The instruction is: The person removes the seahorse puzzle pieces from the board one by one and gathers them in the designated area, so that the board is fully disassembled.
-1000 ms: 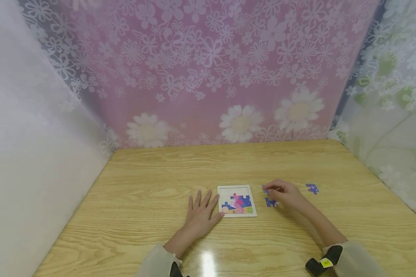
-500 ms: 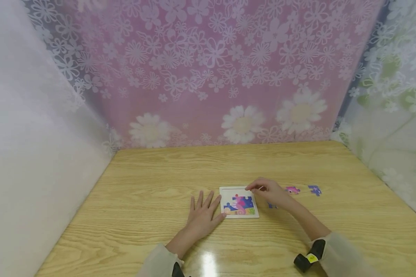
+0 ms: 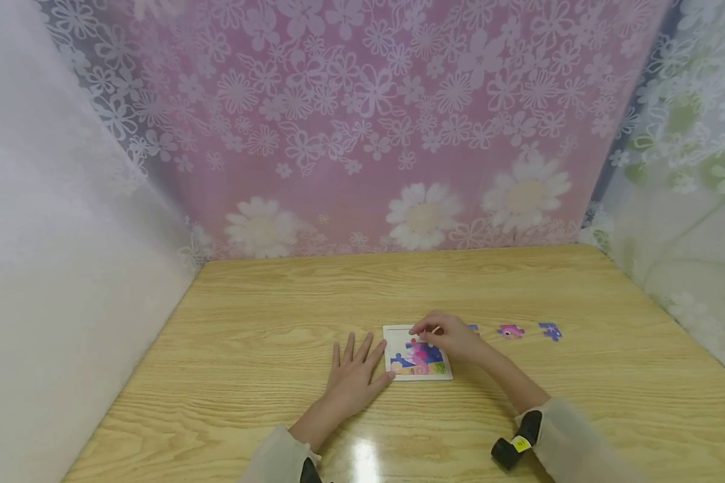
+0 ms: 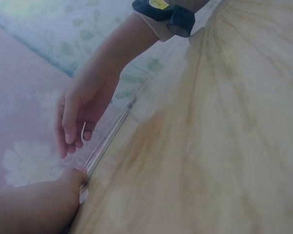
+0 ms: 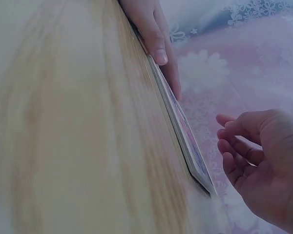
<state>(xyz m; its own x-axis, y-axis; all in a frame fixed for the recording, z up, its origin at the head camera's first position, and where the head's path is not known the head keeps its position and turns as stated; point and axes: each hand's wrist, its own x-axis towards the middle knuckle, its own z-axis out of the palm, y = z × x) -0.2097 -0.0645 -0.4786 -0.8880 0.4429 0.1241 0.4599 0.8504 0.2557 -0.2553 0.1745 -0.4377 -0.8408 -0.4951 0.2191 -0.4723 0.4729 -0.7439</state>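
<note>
I see the tray [image 3: 419, 378] lying flat on the table [image 3: 278, 302], in front of the person; its lower part is filled with a picture of a pink seahorse [image 3: 421, 363], and its white base shows at the upper left. The right hand [image 3: 450, 335] is over the upper right of the tray, with bent fingers clamped on a thin piece [image 4: 84, 131], which my left wrist view shows almost edge-on, so I cannot tell its print. The left hand [image 3: 353, 386] lies on the table with fingers spread apart, its thumb and forefinger touching the left side of the tray. To the right of the tray I find a blue piece [image 3: 473, 328], partly hidden, then a pink piece [image 3: 511, 331] and a violet piece [image 3: 550, 331], each apart from the others. Behind the table hangs a pink flowered cloth [image 3: 338, 121].
</note>
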